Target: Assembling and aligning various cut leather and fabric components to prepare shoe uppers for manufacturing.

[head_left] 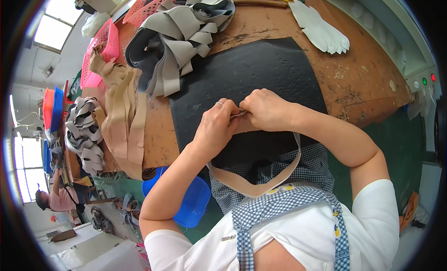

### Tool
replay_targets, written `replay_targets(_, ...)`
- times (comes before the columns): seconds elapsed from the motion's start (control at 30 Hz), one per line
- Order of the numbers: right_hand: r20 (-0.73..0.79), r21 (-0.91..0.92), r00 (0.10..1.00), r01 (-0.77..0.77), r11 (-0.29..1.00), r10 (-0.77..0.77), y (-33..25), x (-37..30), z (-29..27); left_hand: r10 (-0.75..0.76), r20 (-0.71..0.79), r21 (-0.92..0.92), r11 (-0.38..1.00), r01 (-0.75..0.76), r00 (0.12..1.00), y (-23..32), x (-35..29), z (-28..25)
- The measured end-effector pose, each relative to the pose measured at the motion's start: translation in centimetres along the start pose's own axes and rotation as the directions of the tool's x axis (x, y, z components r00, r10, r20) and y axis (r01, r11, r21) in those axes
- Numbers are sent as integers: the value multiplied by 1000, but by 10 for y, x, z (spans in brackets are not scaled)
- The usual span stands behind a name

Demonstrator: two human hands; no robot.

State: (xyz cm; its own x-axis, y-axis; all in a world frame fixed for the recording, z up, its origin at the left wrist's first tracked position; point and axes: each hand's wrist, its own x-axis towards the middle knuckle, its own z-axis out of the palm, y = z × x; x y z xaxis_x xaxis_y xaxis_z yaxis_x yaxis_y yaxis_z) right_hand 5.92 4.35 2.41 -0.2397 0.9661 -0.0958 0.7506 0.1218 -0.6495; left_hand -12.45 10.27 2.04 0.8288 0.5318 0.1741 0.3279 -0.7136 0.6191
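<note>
Both my hands meet over the near part of a black rubber mat [251, 68] on the table. Between them they pinch a beige strip [253, 189], whose length hangs down in a loop in front of my checked apron. My left hand [215, 124], with a ring on one finger, is closed on the strip. Close beside it, my right hand [267, 108] is closed on the strip too, its fingertips touching the same spot. The fingers hide most of the gripped part.
Grey strips [174, 42] are heaped at the mat's far left, tan strips [123, 117] hang over the table's left edge, and pink baskets [103, 49] stand behind. White cut pieces [321, 28] lie far right. A blue bin [193, 203] stands below. Another person [58, 198] sits far left.
</note>
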Motion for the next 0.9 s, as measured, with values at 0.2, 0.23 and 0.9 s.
replay_targets(0.2, 39, -36, 998, -57, 998, 58, -4, -3, -2, -177, 15, -121, 977, 177, 984, 3, 7, -8)
replay_targets(0.23, 49, -47, 997, -49, 998, 52, -3, -3, -1, -132, -8, -138, 982, 129, 991, 2, 7, -7)
replay_targets(0.9, -24, -88, 999, 45, 995, -47, 1, -14, -14, -106, 260, 313, 949, 20, 960, 12, 3, -17)
